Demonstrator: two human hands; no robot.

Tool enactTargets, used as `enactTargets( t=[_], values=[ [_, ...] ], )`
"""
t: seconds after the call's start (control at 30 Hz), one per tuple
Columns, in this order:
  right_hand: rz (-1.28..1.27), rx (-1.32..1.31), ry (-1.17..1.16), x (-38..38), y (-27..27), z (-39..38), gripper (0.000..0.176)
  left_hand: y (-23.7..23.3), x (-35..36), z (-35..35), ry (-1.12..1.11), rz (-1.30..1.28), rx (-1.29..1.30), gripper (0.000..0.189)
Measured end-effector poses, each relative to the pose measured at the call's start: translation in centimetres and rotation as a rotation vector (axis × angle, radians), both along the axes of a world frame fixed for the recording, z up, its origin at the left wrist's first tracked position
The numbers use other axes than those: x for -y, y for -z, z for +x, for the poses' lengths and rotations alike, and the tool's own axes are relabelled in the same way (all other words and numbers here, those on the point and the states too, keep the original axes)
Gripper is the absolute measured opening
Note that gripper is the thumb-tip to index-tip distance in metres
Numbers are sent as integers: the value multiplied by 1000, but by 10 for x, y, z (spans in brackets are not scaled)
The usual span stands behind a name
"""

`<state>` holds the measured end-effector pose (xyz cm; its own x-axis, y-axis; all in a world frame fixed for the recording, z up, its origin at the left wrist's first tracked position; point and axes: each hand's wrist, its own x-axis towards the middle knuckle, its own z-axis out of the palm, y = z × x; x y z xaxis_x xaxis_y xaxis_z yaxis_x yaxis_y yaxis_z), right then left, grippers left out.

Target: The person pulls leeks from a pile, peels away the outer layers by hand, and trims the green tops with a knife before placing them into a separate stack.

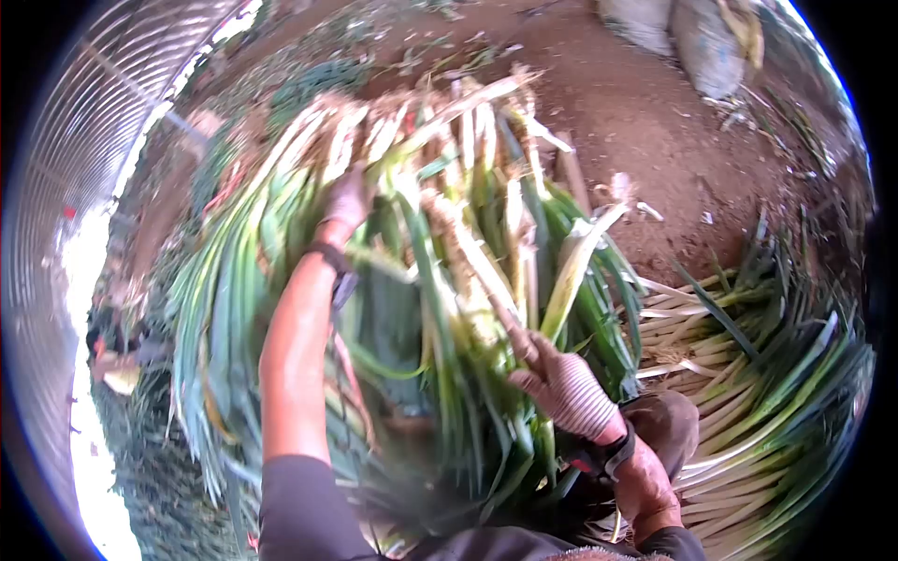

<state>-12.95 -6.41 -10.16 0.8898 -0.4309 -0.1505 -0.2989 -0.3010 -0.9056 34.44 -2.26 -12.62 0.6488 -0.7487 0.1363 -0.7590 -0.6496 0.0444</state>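
A wide heap of leeks lies in front of me, with pale rooted ends at the far side and green leaves toward me. My left hand, gloved and blurred, is among the stalks at the upper middle; its fingers are unclear. In a striped glove, my right hand is closed round the near end of a long brownish stalk, which slants up and left over the heap. Just beyond my right hand, a pale leek lies with its root end up and right.
More leeks are piled at the right, beside my knee. Brown soil stretches beyond the heap. Pale sacks stand at the top right. A curved ribbed cover rises along the left.
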Motion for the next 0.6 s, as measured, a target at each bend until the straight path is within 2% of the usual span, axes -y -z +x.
enactTargets(
  t=[0.03, 0.1, 0.17, 0.2, 0.23, 0.27, 0.33, 0.4, 0.5, 0.57, 0.6],
  values=[
    [-11, -27, 6, 4, 0, 0, 61, 4, 6, 4, -15, 33, 29, 46],
    [-9, -78, -12, 8, 3, -1, 61, 0, 8, 2, 47, -184, 55, 39],
    [14, -99, -12, 11, 0, -2, 62, -24, 16, 0, -137, -205, 76, 35],
    [30, -106, -12, 13, -6, -1, 62, -33, 15, 10, -191, -423, -147, 36],
    [45, -111, -13, 14, -10, -1, 62, -67, 16, -27, -278, -621, -238, 33],
    [87, -69, 3, 13, -8, -2, 61, -60, 2, 27, -127, -525, -23, 36],
    [57, 3, -10, 12, -4, -4, 64, -84, -18, 45, -17, -671, -137, 37],
    [54, -1, -18, 11, -6, -6, 66, -162, -25, -29, -29, -885, -424, 34],
    [26, -11, 19, 6, -5, -13, 66, -247, -42, -109, 32, -854, -336, 37],
    [25, 134, 89, 2, 6, -15, 60, -278, -58, -83, 41, -773, -215, 39],
    [36, 87, 92, 1, 6, -18, 60, -295, -60, -94, 23, -776, -196, 39]
  ],
)
